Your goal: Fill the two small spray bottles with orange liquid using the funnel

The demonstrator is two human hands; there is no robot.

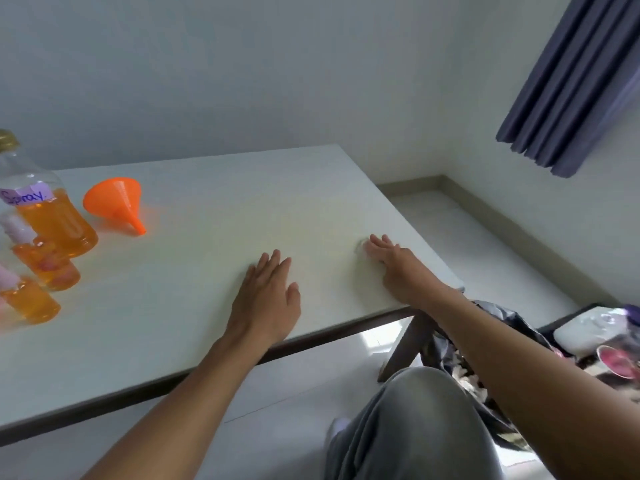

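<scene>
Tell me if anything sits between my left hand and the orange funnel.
Nothing visible does. Only bare tabletop lies between the left hand and the orange funnel, which lies on its side. The large bottle and small spray bottles stand farther left, off that path.

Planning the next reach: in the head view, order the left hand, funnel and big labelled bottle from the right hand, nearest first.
1. Left hand, flat, just left of the right hand.
2. Funnel, lying farther left.
3. Big labelled bottle, at the far left edge.
</scene>
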